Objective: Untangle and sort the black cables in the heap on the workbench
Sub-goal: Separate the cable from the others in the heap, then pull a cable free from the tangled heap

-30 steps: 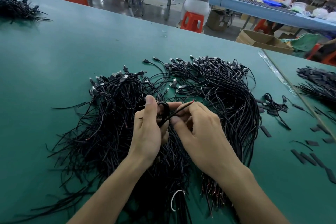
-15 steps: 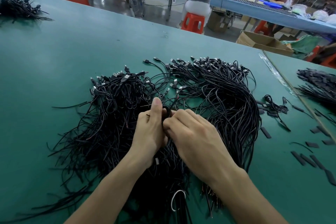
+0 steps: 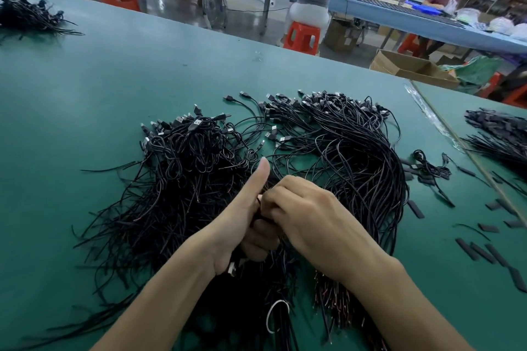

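Hands meet dead centre, right over the heap of black cables [image 3: 185, 179] on the green surface [image 3: 114, 80]. The left hand [image 3: 242, 228] is wrapped round a cable, fingers curled tight, thumb sticking straight up towards twelve o'clock. A plug end [image 3: 232, 268] peeks out under its palm. The right hand [image 3: 310, 216] comes in from four o'clock, knuckles up, fingertips bunched and pinching a strand right against the left hand, and the two are touching. The heap spreads both ways: a tangled mass at nine o'clock of the hands, a smoother sweep of strands curving from twelve round to three, plugs along the far edge. A white loop [image 3: 275, 316] lies at six o'clock among loose ends. Short black strips [image 3: 479, 251] scatter at three o'clock, and a small bundle [image 3: 25, 17] sits well apart at ten.
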Tool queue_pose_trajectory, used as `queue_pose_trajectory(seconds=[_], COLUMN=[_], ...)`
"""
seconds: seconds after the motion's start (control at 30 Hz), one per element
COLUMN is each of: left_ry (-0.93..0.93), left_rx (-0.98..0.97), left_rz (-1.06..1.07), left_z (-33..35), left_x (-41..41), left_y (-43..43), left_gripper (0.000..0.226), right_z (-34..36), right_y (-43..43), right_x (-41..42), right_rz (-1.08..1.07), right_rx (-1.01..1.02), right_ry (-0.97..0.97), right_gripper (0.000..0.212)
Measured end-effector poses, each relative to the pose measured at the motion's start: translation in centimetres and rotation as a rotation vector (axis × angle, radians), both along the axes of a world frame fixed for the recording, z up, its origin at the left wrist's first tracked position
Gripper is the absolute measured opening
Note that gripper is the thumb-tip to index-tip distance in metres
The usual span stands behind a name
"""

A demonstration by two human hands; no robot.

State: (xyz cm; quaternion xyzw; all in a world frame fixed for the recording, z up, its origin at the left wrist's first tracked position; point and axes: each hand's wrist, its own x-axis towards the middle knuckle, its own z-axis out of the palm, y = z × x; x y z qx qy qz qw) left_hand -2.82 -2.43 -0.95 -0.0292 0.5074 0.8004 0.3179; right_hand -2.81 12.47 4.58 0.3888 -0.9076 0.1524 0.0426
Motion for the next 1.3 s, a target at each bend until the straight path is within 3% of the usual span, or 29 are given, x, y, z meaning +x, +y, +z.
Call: queue_pose_trajectory(seconds=[0.1, 0.2, 0.37, 0.57, 0.77, 0.9, 1.03, 1.17, 1.23, 1.3], left_ry=[0.136, 0.274, 0.245, 0.221, 0.210, 0.138, 0.141, 0.164, 0.227, 0.351], left_rx=[0.050, -0.069, -0.167, -0.165, -0.140, 0.047, 0.165, 0.264, 0.193, -0.016], left_rz=[-0.137, -0.209, -0.242, -0.253, -0.195, -0.014, 0.131, 0.234, 0.304, 0.332], left_z=[0.1, 0.3, 0.5, 0.9, 1.0, 0.9, 1.0, 0.9, 0.8, 0.7], left_x=[0.3, 0.5, 0.7, 0.8, 0.6, 0.4, 0.4, 0.4, 0.3, 0.3], left_y=[-0.7, -0.9, -0.5, -0.3, -0.1, 0.6, 1.4, 1.5, 1.3, 1.0], left_gripper=[0.053, 0.021, 0.022, 0.029, 0.015, 0.024, 0.020, 0.033, 0.034, 0.023], right_z=[0.2, 0.3, -0.1, -0.1, 0.0, -0.6, -1.7, -2.2, -1.8, -1.2], right_y=[0.4, 0.5, 0.9, 1.2, 1.0, 0.9, 0.8, 0.5, 0.6, 0.8], right_x=[-0.2, -0.3, -0.7, -0.7, -0.5, -0.4, -0.6, -0.7, -0.9, -1.1], right_rz=[0.014, 0.029, -0.018, -0.042, -0.014, -0.060, -0.194, -0.328, -0.339, -0.312], right_rx=[-0.081, -0.106, -0.094, -0.136, -0.070, -0.067, -0.221, -0.503, -0.581, -0.607], right_ry=[-0.105, -0.141, -0.179, -0.229, -0.126, 0.050, 0.058, -0.024, -0.019, -0.011], right_gripper=[0.009, 0.006, 0.039, 0.007, 0.014, 0.015, 0.008, 0.009, 0.014, 0.018])
